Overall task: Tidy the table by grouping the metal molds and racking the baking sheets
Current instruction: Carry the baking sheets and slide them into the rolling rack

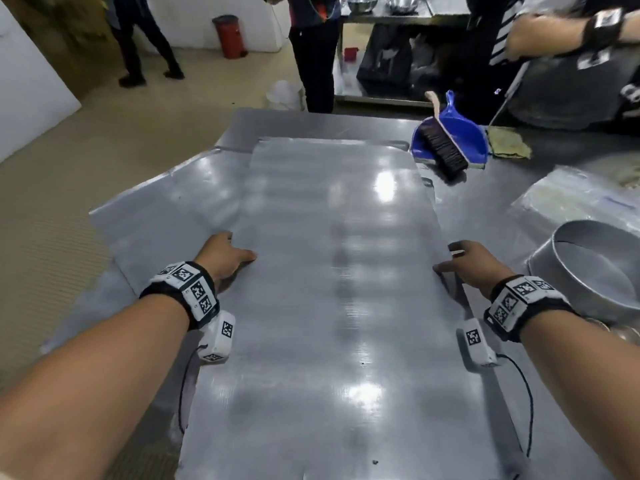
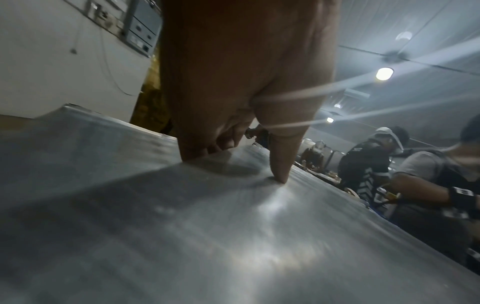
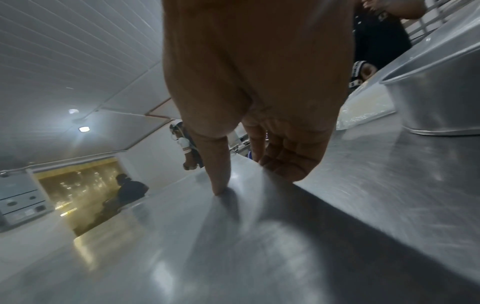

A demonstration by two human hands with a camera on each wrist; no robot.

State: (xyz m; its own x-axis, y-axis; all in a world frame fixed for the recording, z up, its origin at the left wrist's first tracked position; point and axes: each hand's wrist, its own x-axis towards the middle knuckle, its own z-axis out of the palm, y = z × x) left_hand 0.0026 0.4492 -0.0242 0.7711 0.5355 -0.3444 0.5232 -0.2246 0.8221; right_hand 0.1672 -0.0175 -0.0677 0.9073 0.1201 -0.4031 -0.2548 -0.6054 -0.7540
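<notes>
A large flat baking sheet (image 1: 332, 271) is held over the steel table (image 1: 491, 216), its long sides gripped by both hands. The left hand (image 1: 225, 258) clamps the sheet's left edge, thumb (image 2: 279, 164) pressed on top and the other fingers curled under the rim. The right hand (image 1: 467, 268) pinches the sheet's right edge the same way, thumb (image 3: 221, 176) on top, fingers (image 3: 293, 162) wrapped below. Under the sheet's left side lies 1 more sheet (image 1: 166, 216), sticking out past it. Right of the sheet stands a round metal mold (image 1: 595, 271). Beyond the sheet's far right corner rest a blue dustpan (image 1: 460, 133) with a brush (image 1: 443, 147) and a cloth (image 1: 509, 143).
</notes>
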